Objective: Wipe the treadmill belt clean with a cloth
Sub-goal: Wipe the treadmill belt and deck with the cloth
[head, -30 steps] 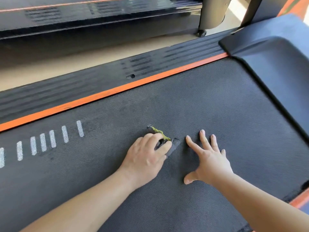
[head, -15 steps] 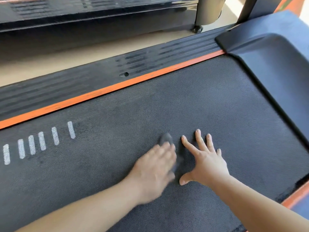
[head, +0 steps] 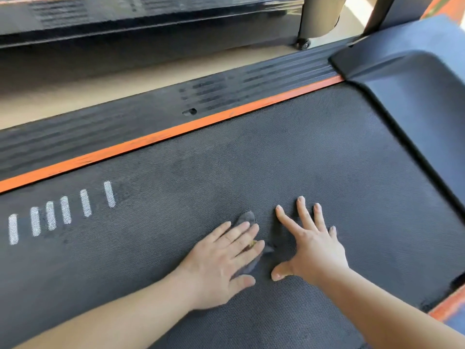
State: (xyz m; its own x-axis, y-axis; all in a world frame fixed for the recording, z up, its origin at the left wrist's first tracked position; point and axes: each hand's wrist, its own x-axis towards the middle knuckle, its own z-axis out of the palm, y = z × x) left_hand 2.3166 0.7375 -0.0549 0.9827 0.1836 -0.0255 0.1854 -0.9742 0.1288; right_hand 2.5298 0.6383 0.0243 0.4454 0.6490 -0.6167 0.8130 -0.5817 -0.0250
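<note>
The dark textured treadmill belt (head: 314, 152) fills most of the view. A small dark grey cloth (head: 247, 218) with a bit of yellow-green edging lies flat on it, mostly covered by my left hand (head: 221, 260). That hand presses down on the cloth with straight fingers. Just to the right, my right hand (head: 312, 245) rests flat on the bare belt with its fingers spread, close to the cloth's right edge.
An orange stripe (head: 156, 137) and a ribbed black side rail (head: 100, 127) run along the belt's far edge. White dashes (head: 65, 210) mark the belt at left. The motor cover (head: 422, 102) rises at right. A second treadmill (head: 125, 23) stands beyond a strip of floor.
My left hand slid the cloth to the right toward my right hand, then back a little left, and its fingers went from curled over the cloth to flat. My right hand stayed put.
</note>
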